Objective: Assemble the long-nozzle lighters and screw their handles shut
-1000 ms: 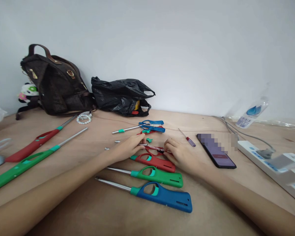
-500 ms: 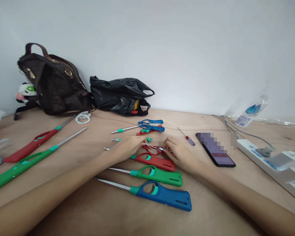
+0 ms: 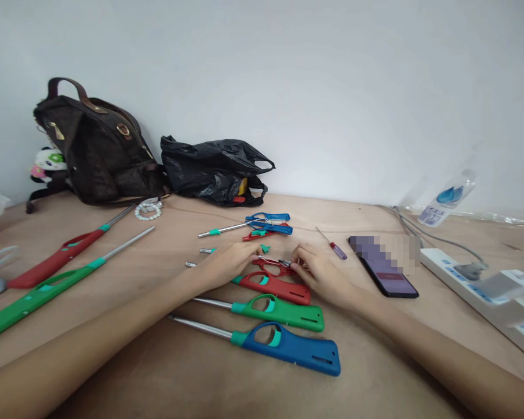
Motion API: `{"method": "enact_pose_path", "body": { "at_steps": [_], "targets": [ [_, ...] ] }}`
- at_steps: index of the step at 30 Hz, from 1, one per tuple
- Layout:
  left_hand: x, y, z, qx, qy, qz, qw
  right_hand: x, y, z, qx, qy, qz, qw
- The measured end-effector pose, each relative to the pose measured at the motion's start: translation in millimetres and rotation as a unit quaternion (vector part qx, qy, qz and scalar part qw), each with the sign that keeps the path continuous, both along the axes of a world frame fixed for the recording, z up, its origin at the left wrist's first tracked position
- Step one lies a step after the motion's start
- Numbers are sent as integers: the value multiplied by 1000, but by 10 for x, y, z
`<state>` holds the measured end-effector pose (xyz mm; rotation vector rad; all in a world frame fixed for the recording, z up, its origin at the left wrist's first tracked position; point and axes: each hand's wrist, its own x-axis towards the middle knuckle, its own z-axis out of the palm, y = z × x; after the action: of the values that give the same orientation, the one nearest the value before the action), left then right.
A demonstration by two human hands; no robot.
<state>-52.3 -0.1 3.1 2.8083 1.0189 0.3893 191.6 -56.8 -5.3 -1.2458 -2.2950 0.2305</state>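
My left hand (image 3: 234,257) is closed, its thumb and forefinger pinching the end of a thin white wire (image 3: 269,258). Facing it, my right hand (image 3: 321,270) has its fingers closed on a small silver-and-dark part (image 3: 284,263) at the wire's other side. Beneath them lies an opened red lighter shell (image 3: 268,269), partly hidden by the fingers. Closer to me are three long-necked lighters in a row: a red lighter (image 3: 283,286), a green lighter (image 3: 294,314) and a blue lighter (image 3: 303,351). Beyond the hands is an opened blue lighter (image 3: 268,222) with its insides showing.
A small screwdriver (image 3: 337,250) and a phone (image 3: 386,270) lie to the right, before a power strip (image 3: 471,291) and a leaning plastic bottle (image 3: 448,201). A black plastic bag (image 3: 205,169) and a dark backpack (image 3: 100,151) stand behind. Two more lighters (image 3: 56,256) lie left.
Both hands stay almost where they were. The wire and the small part between the fingers have shifted slightly. Everything else on the table rests as before.
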Motion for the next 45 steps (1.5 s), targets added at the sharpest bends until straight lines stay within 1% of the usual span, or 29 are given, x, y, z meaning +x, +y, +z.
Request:
{"method": "enact_pose_path", "body": {
  "at_steps": [6,11,15,18,22,26,29,32,34,36,41,45],
  "targets": [
    [0,-26,9,11,-25,-14,1000,-14,-15,11,8,-6,5,1000],
    [-27,-4,-34,19,-58,-43,997,-11,-6,-29,30,-16,8,999],
    [-42,10,-35,28,-68,-53,996,-5,2,-52,35,-21,9,999],
    [-51,24,-34,19,-72,-61,995,-3,7,-58,48,-36,6,998],
    [-58,71,-77,-2,-88,-78,993,3,17,-76,63,-55,13,996],
    [-53,101,-99,0,-102,-82,991,6,23,-93,63,-56,18,996],
    [-50,66,-47,8,-89,-83,993,10,8,-83,72,-52,26,996],
    [-63,5,17,-5,-64,-110,992,19,-20,-56,67,-47,48,995],
    [-79,-28,32,-8,-54,-127,990,25,-37,-41,57,-41,63,996],
    [-97,-42,17,4,-50,-129,990,29,-48,-36,49,-33,69,996],
    [-117,-21,-38,53,-29,-136,989,29,-52,-58,42,-23,54,997],
    [-106,-40,14,81,2,-142,987,28,-51,-72,49,-10,62,997]
  ]
}}
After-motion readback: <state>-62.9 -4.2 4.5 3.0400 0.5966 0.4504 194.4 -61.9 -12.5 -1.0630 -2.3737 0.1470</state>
